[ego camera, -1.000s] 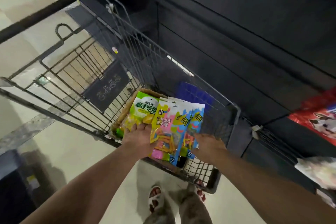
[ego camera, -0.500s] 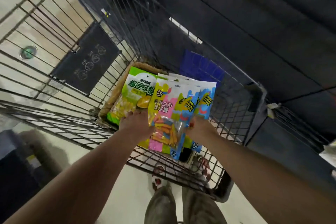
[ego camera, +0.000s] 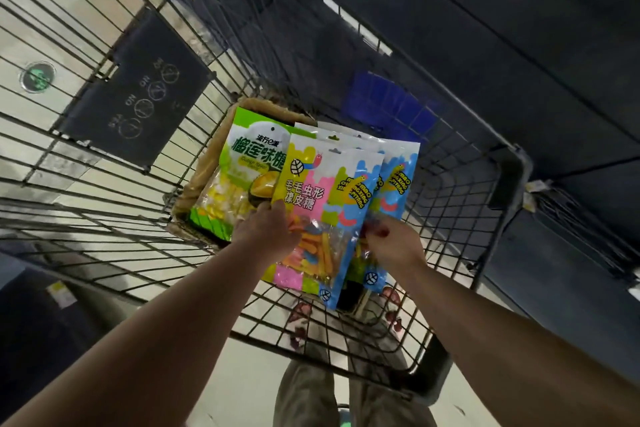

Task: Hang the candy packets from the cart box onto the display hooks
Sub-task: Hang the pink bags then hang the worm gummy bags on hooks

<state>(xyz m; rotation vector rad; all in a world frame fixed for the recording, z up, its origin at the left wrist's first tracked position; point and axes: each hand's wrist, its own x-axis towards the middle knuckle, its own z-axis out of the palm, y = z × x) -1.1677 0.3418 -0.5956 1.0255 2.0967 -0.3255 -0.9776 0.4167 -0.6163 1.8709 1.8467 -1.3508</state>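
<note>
Gripping gummy packets (ego camera: pixel 332 191) | left hand (ego camera: pixel 265 234), right hand (ego camera: pixel 393 244) | inside cart (ego camera: pixel 512 166) (wire mesh)

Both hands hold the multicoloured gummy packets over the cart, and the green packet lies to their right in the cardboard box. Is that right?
Wrong side: the head view shows the green packet lying to their left in the cardboard box. The left hand and right hand do hold the gummy packets over the cart.

Pale glossy floor tiles (ego camera: pixel 41 3) run down the left, a round green floor marker (ego camera: pixel 37 77) set among them. Over on the right, dark wall panels (ego camera: pixel 485 28) in dim light. Low left, a dark fixture (ego camera: pixel 31 322) carries a yellow tag (ego camera: pixel 60 293).
</note>
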